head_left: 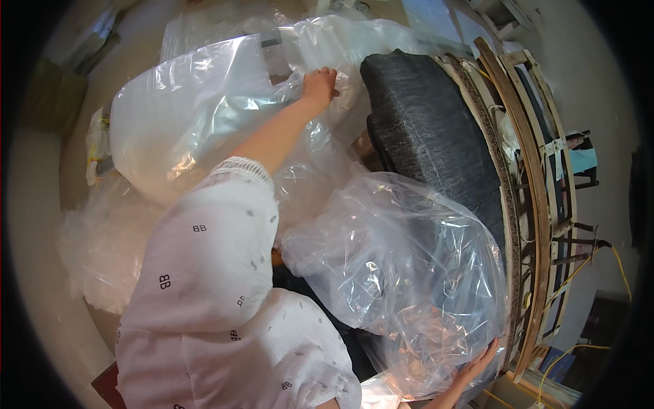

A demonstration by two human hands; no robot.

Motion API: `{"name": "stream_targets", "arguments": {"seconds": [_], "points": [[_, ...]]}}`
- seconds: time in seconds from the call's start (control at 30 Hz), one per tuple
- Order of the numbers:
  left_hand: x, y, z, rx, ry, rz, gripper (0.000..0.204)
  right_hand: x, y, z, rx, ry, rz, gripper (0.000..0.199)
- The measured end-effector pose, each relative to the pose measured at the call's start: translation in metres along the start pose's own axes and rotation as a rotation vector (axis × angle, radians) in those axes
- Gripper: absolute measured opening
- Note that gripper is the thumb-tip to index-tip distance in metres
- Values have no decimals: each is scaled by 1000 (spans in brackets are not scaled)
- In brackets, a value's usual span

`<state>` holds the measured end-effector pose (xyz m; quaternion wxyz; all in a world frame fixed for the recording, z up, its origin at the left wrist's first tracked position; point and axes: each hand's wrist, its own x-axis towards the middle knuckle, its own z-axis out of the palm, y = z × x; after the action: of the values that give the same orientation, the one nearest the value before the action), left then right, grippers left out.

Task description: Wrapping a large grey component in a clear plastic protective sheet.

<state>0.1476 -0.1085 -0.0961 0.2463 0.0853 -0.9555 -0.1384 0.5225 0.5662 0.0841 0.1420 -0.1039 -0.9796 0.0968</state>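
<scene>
A dark grey upholstered piece of furniture (429, 123) stands on its side, its wooden frame (528, 170) facing right. Clear plastic film (381, 266) lies loosely over its near end, crumpled and shiny. My left hand (320, 85) reaches far forward, its fingers closed on more of the clear film beside the upholstery's far end. At the lower right, my right hand (477, 365) rests with fingers stretched out against the film near the frame's edge. Its wrist is partly behind the film.
Large billows of clear plastic (197, 102) spread to the left and far side. Bare frame slats, dark metal bars (572, 242) and a yellow cord (621, 269) stick out at the right. A blue object (562, 365) lies near the lower right.
</scene>
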Motion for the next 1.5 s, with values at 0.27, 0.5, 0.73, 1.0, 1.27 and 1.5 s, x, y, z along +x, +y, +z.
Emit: {"name": "stream_targets", "arguments": {"seconds": [0.27,0.5,0.73,1.0,1.27,1.5], "points": [[-47,-97,-69,-51,-218,-6,11,-2,4,-4,-29,23,42,40],[-50,-77,-149,-131,108,8,19,0,5,1,-28,27,52,39],[-8,-59,-199,-768,510,-225,23,-3,-2,-2,-41,43,41,40],[-61,-14,-120,-596,16,-58,13,-4,10,-3,-45,28,-10,40],[-87,-57,-110,-388,323,-543,29,0,22,0,-55,35,-13,40],[-105,-66,-109,-1520,-373,-1005,40,-2,26,0,-63,27,-30,38]]}}
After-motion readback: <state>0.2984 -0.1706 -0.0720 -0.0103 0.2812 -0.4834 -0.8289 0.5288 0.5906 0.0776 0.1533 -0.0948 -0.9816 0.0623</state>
